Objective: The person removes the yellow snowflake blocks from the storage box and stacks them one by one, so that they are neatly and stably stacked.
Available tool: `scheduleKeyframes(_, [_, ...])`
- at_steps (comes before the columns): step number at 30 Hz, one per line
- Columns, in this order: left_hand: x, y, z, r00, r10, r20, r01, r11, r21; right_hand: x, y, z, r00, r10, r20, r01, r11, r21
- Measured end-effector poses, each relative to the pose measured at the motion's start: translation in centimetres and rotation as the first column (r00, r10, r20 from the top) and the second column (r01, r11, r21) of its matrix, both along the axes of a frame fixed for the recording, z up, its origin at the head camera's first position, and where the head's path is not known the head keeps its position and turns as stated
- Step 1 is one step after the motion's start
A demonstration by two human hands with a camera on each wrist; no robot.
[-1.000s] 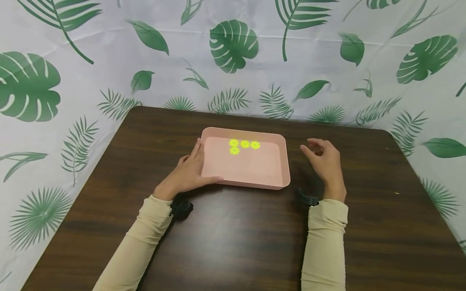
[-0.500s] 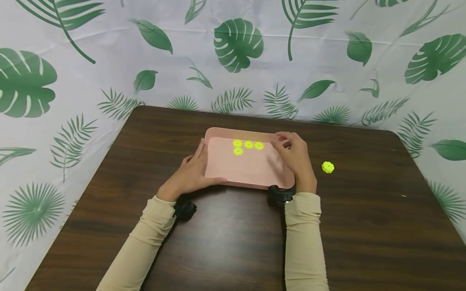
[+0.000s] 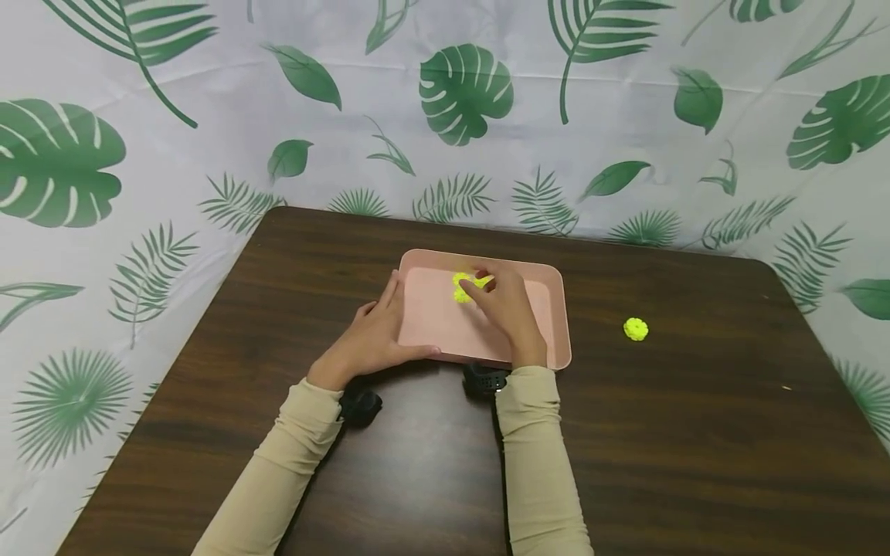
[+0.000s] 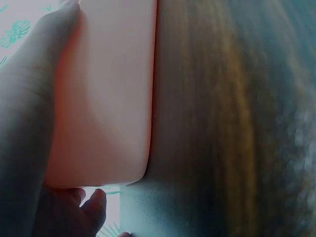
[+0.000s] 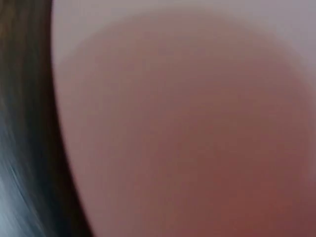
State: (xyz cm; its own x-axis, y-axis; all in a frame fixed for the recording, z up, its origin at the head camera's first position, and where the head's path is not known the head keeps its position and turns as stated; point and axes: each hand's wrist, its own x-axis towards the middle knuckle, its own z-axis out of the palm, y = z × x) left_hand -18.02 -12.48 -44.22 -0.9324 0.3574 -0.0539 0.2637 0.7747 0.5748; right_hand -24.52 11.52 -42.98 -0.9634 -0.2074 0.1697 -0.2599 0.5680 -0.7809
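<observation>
A pink rectangular tray (image 3: pixel 445 324) stands on the dark wooden table. My left hand (image 3: pixel 365 336) rests at its near left corner, straight fingers along the left wall and thumb along the front rim. In the left wrist view, the left hand (image 4: pixel 24 113) lies against the tray's outer wall (image 4: pixel 113 89). Over the inside of the tray my right hand (image 3: pixel 507 305) bends its thumb and fingers toward each other, beside yellow flower-shaped pieces (image 3: pixel 461 294). Yellow and a small reddish spot show at its fingertips; whether it holds a piece is unclear. The right wrist view is blurred.
To the right of the tray, a yellow flower-shaped piece (image 3: pixel 636 329), perhaps a small stack, lies on the table (image 3: pixel 695 432). A tiny pale speck (image 3: pixel 786 388) is further right. Behind the table hangs a white leaf-print cloth (image 3: pixel 466 93).
My right hand has moved left from beside the tray to over its inside, uncovering the yellow piece on the table. The left hand stays at the tray's corner.
</observation>
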Motion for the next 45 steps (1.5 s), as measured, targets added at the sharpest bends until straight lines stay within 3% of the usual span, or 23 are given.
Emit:
scheduleKeyframes(4, [0.1, 0.2, 0.1, 1.0, 0.0, -0.002, 0.0, 1.0, -0.009, 0.1, -1.0, -0.5, 1.0, -0.005, -0.003, 0.005, 1.0, 0.002])
scheduleKeyframes(8, [0.2, 0.2, 0.2, 1.0, 0.001, 0.0, -0.001, 1.0, -0.014, 0.4, -1.5, -0.7, 0.997, -0.064, 0.037, 0.063, 0.998, 0.027])
scheduleKeyframes(13, [0.2, 0.1, 0.3, 1.0, 0.004, -0.008, -0.005, 1.0, -0.019, 0.5, -1.8, -0.8, 0.981, -0.155, 0.12, 0.148, 0.987, 0.064])
scheduleKeyframes(19, [0.1, 0.0, 0.3, 1.0, 0.01, -0.009, -0.01, 1.0, -0.011, 0.4, -2.1, -0.8, 0.967, -0.194, 0.166, 0.179, 0.979, 0.097])
scheduleKeyframes(28, [0.2, 0.1, 0.2, 1.0, 0.01, -0.016, -0.01, 1.0, -0.003, 0.5, -1.9, -0.9, 0.967, -0.189, 0.174, 0.176, 0.981, 0.084])
scheduleKeyframes(45, [0.2, 0.0, 0.3, 1.0, 0.005, -0.026, -0.005, 1.0, -0.01, 0.4, -1.6, -0.7, 0.982, -0.115, 0.148, 0.098, 0.988, 0.118])
